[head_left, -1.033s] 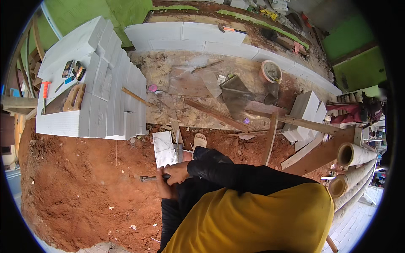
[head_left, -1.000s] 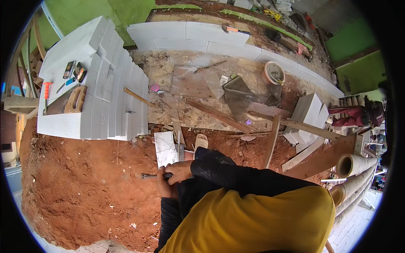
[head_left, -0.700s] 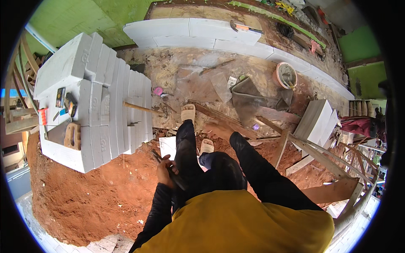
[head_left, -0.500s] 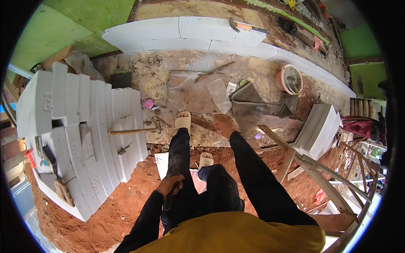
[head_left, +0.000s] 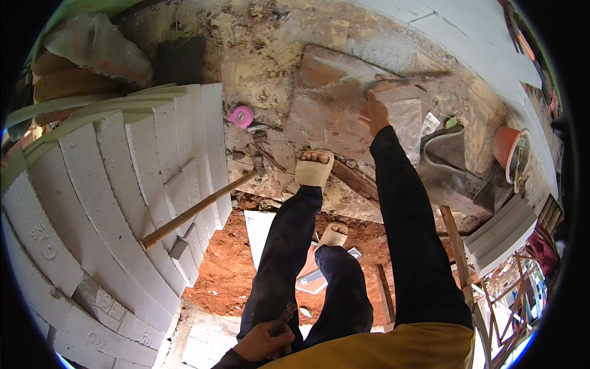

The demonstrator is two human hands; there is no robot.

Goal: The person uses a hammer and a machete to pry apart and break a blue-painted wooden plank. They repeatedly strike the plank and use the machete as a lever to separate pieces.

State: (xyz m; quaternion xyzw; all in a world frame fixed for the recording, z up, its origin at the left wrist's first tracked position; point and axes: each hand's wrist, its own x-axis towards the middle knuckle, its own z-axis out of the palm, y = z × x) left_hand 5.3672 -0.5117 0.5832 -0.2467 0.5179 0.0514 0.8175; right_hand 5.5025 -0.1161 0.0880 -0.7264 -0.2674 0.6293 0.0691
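Note:
Low by my left thigh, my left hand (head_left: 265, 342) is closed around a dark, stick-like handle (head_left: 285, 315); the rest of it is hidden. My right hand (head_left: 376, 115) reaches out with its fingers apart and nothing seen in them. It is over the right part of a dusty brown board (head_left: 329, 92) on the floor. Just beyond its fingertips lies a thin strip of wood (head_left: 412, 80). A crumpled clear plastic sheet (head_left: 405, 118) is beside that hand.
Pale blocks (head_left: 153, 141) are stacked at left, with a wooden handle (head_left: 200, 209) sticking out. A pink tape measure (head_left: 241, 116) lies near my forward foot. At right are a reddish bucket (head_left: 507, 146), a bent grey sheet (head_left: 452, 154) and another block stack (head_left: 501, 237). Reddish soil (head_left: 224, 258) is below.
My right hand has stretched farther forward, from near my forward foot to over the brown board. My view has shifted left and closer; my left hand stays closed near my thigh.

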